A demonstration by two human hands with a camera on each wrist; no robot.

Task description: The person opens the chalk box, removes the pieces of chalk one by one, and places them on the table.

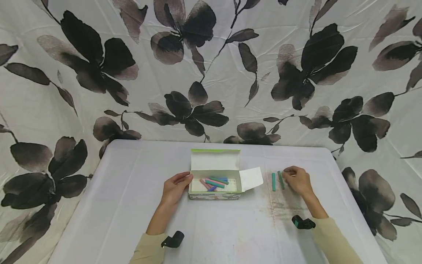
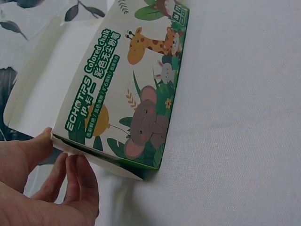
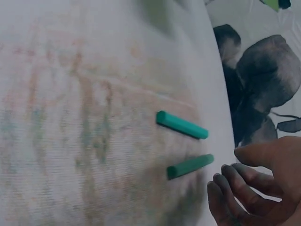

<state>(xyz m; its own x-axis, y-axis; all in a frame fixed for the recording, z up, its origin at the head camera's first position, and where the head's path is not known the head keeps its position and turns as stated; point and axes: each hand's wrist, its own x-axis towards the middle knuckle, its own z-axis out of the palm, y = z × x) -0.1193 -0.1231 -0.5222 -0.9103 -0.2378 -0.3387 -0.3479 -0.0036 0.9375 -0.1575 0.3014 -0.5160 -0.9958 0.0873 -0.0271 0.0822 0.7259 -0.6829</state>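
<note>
An open chalk box point(image 1: 214, 196) stands on the table, its printed front reading "Colored chalk" in the left wrist view. Several chalk sticks point(image 1: 215, 182), pink, green and blue, lie inside. My left hand point(image 1: 174, 187) grips the box's left end, with the thumb at the corner and fingers against the end flap point(image 2: 110, 165). To the right of the box, two green chalk sticks lie apart on the cloth: a brighter one point(image 3: 181, 125) and a darker one point(image 3: 190, 166). Beside the darker stick is my right hand point(image 1: 299, 180), its fingers loosely bent and holding nothing.
The box's lid point(image 1: 215, 160) stands up at the back, and a side flap point(image 1: 251, 179) sticks out to the right. Smudges of chalk dust point(image 3: 87, 127) mark the white tablecloth point(image 1: 132, 190). A floral curtain point(image 1: 244, 84) hangs behind the table.
</note>
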